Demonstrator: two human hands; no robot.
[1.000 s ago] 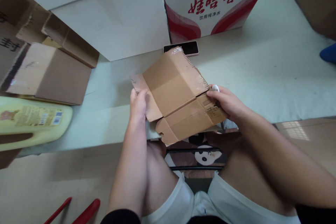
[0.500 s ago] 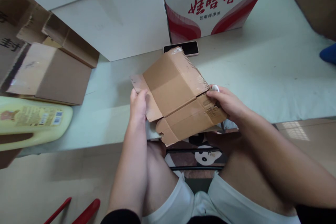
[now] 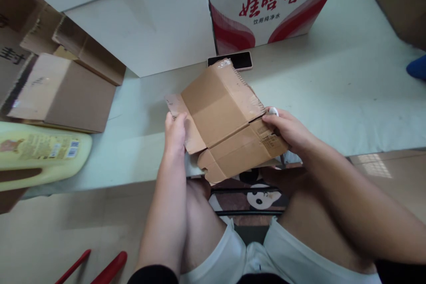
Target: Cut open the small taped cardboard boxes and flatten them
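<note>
An opened-out brown cardboard box [image 3: 216, 106] is held tilted over the front edge of the table, its flaps spread and one side torn ragged with clear tape on it. My left hand [image 3: 175, 132] grips the left flap, thumb on top and the other fingers underneath. At the right end, my right hand [image 3: 282, 126] pinches the cardboard near a printed label. Something small and white [image 3: 273, 112] shows by the right fingers; I cannot make out what it is. The fingers behind the cardboard are hidden.
A phone [image 3: 241, 60] lies just behind the cardboard. A white-and-red carton [image 3: 266, 13] and a white box [image 3: 146, 35] stand at the back. Brown boxes [image 3: 83, 88] and a yellow bottle [image 3: 49, 153] are on the left, a blue object [image 3: 416, 69] at far right.
</note>
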